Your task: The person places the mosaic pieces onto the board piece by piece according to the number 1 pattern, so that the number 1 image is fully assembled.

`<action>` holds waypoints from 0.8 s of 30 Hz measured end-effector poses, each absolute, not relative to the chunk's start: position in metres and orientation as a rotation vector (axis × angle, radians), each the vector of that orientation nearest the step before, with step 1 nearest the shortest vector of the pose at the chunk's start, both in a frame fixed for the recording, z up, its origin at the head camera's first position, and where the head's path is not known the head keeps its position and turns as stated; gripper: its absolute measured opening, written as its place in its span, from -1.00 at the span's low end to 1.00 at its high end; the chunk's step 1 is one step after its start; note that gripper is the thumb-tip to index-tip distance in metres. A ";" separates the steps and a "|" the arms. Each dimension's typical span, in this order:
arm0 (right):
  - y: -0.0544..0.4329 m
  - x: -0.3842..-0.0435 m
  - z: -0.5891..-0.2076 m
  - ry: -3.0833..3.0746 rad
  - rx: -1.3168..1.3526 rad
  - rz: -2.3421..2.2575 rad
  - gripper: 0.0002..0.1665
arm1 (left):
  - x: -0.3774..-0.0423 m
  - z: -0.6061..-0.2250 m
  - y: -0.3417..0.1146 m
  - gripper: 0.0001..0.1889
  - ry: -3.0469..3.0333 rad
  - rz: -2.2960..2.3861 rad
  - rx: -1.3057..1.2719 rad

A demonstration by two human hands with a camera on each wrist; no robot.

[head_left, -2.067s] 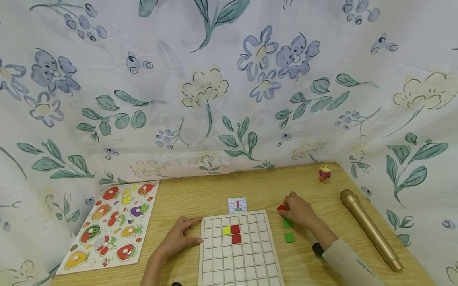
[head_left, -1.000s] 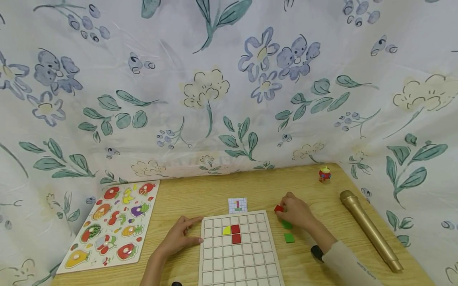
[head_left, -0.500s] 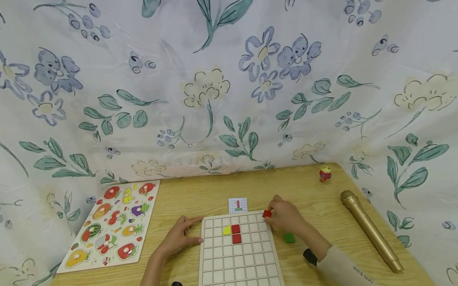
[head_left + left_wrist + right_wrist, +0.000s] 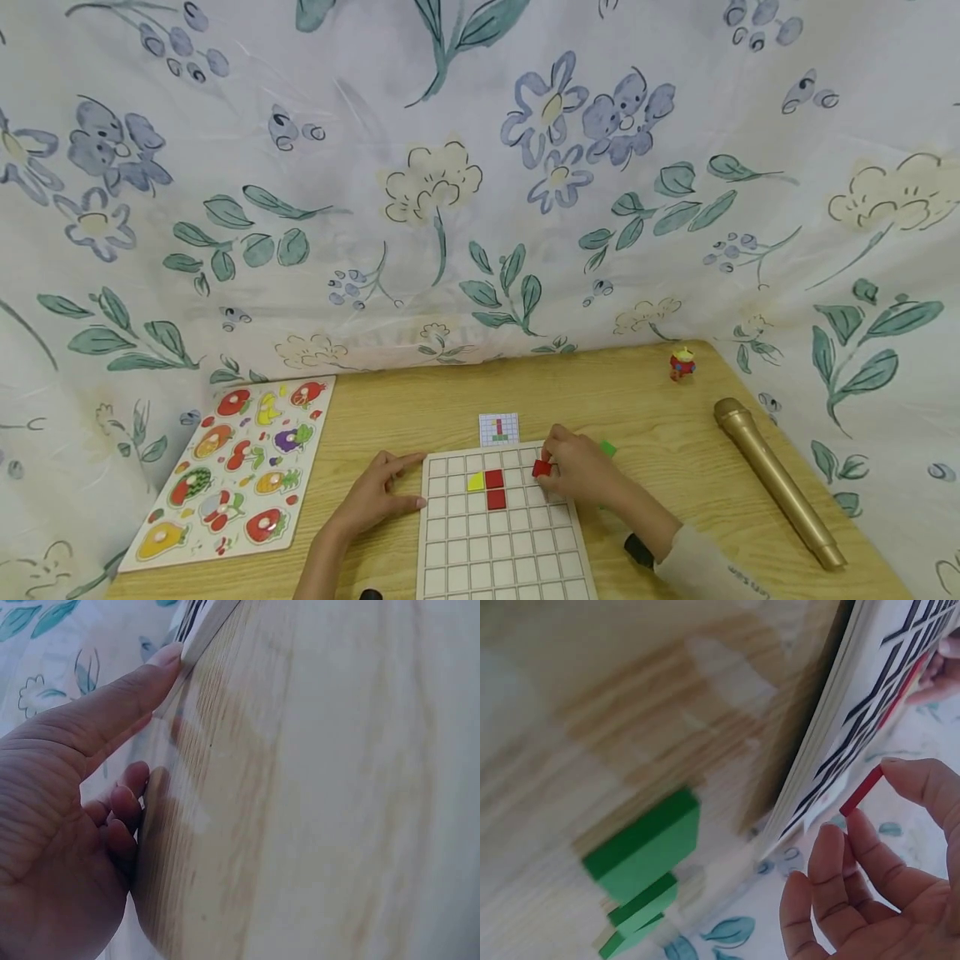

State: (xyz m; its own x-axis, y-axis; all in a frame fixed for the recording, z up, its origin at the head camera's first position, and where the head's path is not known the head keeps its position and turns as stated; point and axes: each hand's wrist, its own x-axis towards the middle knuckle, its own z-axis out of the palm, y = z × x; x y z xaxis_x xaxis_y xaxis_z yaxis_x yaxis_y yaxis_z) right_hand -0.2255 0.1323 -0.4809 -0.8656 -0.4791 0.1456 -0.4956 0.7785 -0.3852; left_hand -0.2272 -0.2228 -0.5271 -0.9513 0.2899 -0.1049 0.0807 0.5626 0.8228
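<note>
My right hand (image 4: 583,471) pinches a red square tile (image 4: 541,468) between thumb and fingertips, over the upper right of a pale wooden grid board (image 4: 457,529). In the right wrist view, the tile (image 4: 862,790) shows edge-on, apart from the board's gridded face. On the board lie a yellow piece (image 4: 476,482) with a rounded corner and two red tiles, the upper one (image 4: 494,478) directly above the lower one (image 4: 497,499). My left hand (image 4: 375,497) rests at the board's left edge, thumb touching its side and the other fingers loosely bent.
Several green tiles (image 4: 646,844) lie right of the board, partly behind my right hand. A small pattern card (image 4: 498,428) sits beyond the board's far edge. A fruit puzzle board (image 4: 247,492) lies left; a gold microphone (image 4: 780,483) and a toy figure (image 4: 682,364) are right.
My right hand has carried the red tile leftward from beside the green tiles to over the board's upper right. My left hand has stayed at the board's edge.
</note>
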 end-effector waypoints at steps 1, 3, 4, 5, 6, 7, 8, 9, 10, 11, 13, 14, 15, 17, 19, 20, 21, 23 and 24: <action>0.131 -0.224 -0.481 -2.928 0.815 0.635 -0.77 | -0.227 -0.527 -0.223 -0.25 2.566 1.336 0.308; 0.128 -0.221 -0.482 -2.926 0.843 0.588 -0.77 | -0.227 -0.527 -0.223 -0.25 2.565 1.334 0.308; 0.126 -0.220 -0.483 -2.917 0.863 0.556 -0.76 | -0.227 -0.527 -0.223 -0.25 2.565 1.333 0.308; 0.124 -0.218 -0.483 -2.903 0.886 0.523 -0.76 | -0.227 -0.527 -0.223 -0.25 2.565 1.333 0.308; 0.122 -0.217 -0.482 -2.888 0.910 0.497 -0.75 | -0.227 -0.527 -0.223 -0.25 2.565 1.332 0.308; 0.120 -0.215 -0.483 -2.875 0.935 0.476 -0.74 | -0.226 -0.527 -0.223 -0.25 2.563 1.334 0.307; 0.118 -0.214 -0.482 -2.863 0.958 0.461 -0.73 | -0.226 -0.527 -0.223 -0.25 2.563 1.334 0.309; 0.115 -0.212 -0.482 -2.855 0.978 0.451 -0.73 | -0.226 -0.527 -0.223 -0.25 2.562 1.335 0.310; 0.113 -0.211 -0.482 -2.850 0.995 0.443 -0.72 | -0.226 -0.526 -0.223 -0.26 2.561 1.337 0.311; 0.111 -0.210 -0.481 -2.847 1.010 0.441 -0.72 | -0.226 -0.526 -0.223 -0.26 2.557 1.341 0.311; 0.107 -0.207 -0.481 -2.853 1.034 0.432 -0.72 | -0.226 -0.526 -0.223 -0.26 2.554 1.345 0.313; 0.106 -0.206 -0.481 -2.856 1.043 0.429 -0.72 | -0.226 -0.526 -0.223 -0.26 2.553 1.345 0.314; 0.104 -0.206 -0.481 -2.861 1.049 0.425 -0.73 | -0.226 -0.526 -0.223 -0.26 2.552 1.346 0.313; 0.102 -0.204 -0.482 -2.873 1.060 0.431 -0.74 | -0.226 -0.525 -0.223 -0.26 2.552 1.344 0.311; 0.100 -0.203 -0.482 -2.886 1.065 0.435 -0.74 | -0.225 -0.525 -0.222 -0.26 2.554 1.343 0.312; 0.099 -0.202 -0.482 -2.894 1.066 0.439 -0.74 | -0.225 -0.525 -0.222 -0.26 2.555 1.343 0.313; 0.098 -0.201 -0.482 -2.899 1.069 0.443 -0.75 | -0.225 -0.525 -0.222 -0.26 2.558 1.341 0.313; 0.096 -0.199 -0.482 -2.907 1.080 0.449 -0.74 | -0.225 -0.524 -0.222 -0.26 2.561 1.337 0.312; 0.095 -0.199 -0.482 -2.907 1.089 0.446 -0.74 | -0.225 -0.524 -0.222 -0.26 2.563 1.335 0.312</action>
